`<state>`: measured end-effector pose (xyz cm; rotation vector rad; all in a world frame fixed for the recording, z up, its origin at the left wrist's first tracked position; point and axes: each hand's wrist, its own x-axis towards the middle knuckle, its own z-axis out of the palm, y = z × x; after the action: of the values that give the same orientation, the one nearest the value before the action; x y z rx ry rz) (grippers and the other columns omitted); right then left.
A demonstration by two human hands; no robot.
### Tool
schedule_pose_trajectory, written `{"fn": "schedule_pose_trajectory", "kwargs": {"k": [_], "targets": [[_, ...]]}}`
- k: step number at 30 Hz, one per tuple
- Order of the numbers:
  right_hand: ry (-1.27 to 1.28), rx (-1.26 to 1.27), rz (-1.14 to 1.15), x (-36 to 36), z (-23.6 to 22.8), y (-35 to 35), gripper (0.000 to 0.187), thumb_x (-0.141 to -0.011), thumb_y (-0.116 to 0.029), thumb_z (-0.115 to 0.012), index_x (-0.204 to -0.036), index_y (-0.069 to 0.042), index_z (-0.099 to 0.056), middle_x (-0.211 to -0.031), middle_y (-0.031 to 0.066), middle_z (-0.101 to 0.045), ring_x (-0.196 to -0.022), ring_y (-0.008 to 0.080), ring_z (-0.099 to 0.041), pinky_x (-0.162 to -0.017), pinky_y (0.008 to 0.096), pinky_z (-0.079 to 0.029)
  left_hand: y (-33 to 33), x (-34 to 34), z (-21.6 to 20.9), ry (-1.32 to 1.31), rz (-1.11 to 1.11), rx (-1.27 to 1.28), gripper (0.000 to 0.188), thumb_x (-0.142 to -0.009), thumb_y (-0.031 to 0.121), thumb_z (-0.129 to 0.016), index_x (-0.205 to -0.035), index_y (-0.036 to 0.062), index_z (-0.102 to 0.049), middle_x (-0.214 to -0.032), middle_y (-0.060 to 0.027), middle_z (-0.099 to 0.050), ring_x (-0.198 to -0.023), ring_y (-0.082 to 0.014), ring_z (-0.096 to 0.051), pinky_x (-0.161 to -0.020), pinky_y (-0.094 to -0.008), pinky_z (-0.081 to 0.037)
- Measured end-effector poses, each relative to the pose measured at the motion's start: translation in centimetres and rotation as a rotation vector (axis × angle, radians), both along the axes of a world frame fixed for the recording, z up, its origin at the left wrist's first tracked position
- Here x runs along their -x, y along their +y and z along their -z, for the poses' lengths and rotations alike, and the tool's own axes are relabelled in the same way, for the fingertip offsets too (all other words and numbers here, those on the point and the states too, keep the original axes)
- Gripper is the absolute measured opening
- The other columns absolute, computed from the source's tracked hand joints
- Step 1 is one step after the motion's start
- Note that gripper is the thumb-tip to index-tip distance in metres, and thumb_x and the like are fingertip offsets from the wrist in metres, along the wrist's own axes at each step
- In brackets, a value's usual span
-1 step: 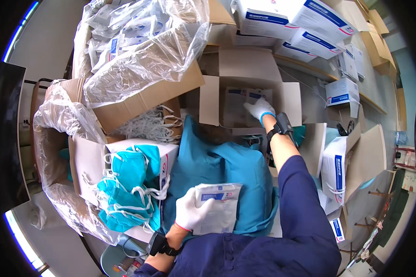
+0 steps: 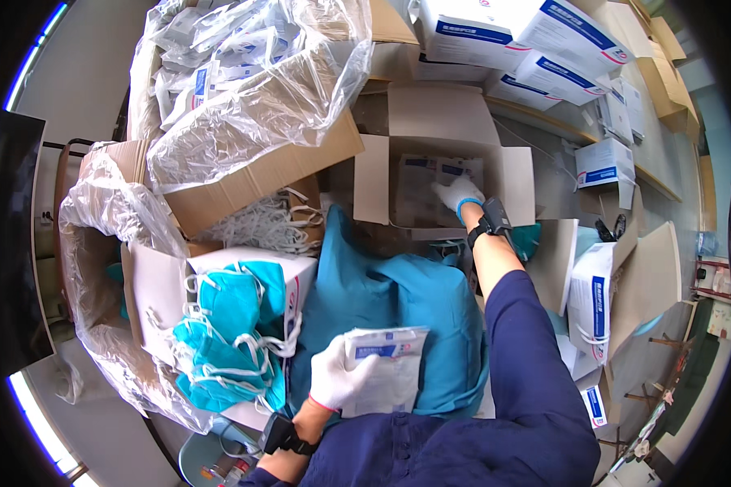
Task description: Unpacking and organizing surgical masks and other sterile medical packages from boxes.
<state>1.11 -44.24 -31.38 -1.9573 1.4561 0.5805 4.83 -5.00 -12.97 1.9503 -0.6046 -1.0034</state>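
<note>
My left hand (image 2: 339, 375), in a white glove, grips the left side of a flat white pouch (image 2: 391, 380) with a blue band, held over my lap. Ahead, my right hand (image 2: 458, 195), in a white glove with a blue cuff, reaches into an open cardboard box (image 2: 440, 112). Its fingers look stretched out over similar flat pouches (image 2: 418, 180) at the bottom; I see nothing gripped. Teal face masks (image 2: 234, 333) with white straps lie piled on a white carton left of my lap. Teal cloth (image 2: 430, 312) covers my legs.
A big plastic-lined carton (image 2: 260, 174) full of pouches stands at the far left, with white straps (image 2: 260, 227) heaped below it. White boxes with blue bands (image 2: 471, 40) are stacked at the far right. Another open carton (image 2: 646, 276) is at the right.
</note>
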Motion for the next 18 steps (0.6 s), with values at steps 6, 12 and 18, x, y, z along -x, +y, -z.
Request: {"fn": "schedule_pose_trajectory", "kwargs": {"k": [6,12,18], "targets": [[0.117,0.335,0.091,-0.2,10.5,0.9,0.077,-0.085,-0.04,-0.064,-0.139,0.007,-0.038,-0.137,0.0307,-0.052,-0.114,0.0466,-0.062,-0.092,0.0471,-0.054,0.2,-0.7,0.0,0.141,-0.075,-0.018,0.041,-0.083,0.011,-0.079,-0.118,-0.004,-0.064,-0.101,-0.0124,-0.075,-0.093,-0.0107,-0.069,-0.086,-0.0267,-0.054],[-0.023,0.34,0.11,2.0,8.5,-0.1,0.041,-0.088,-0.03,-0.059,-0.12,-0.005,-0.064,-0.111,0.0253,-0.068,-0.102,0.0399,-0.067,-0.083,0.0475,-0.055,-0.1,-1.1,-0.1,0.115,-0.068,0.002,0.037,-0.081,0.008,-0.077,-0.113,-0.0052,-0.065,-0.098,-0.0125,-0.075,-0.09,-0.0121,-0.07,-0.084,-0.0274,-0.054],[-0.996,0.273,0.559,7.8,-3.4,2.4,0.026,-0.088,-0.01,-0.062,-0.112,0.001,-0.065,-0.102,0.0134,-0.07,-0.09,0.023,-0.068,-0.081,0.0359,-0.054,-0.2,-0.7,0.1,0.016,-0.071,0.042,0.033,-0.083,0.011,-0.074,-0.112,-0.0033,-0.065,-0.097,-0.0135,-0.073,-0.09,-0.0148,-0.07,-0.083,-0.0287,-0.053]]}}
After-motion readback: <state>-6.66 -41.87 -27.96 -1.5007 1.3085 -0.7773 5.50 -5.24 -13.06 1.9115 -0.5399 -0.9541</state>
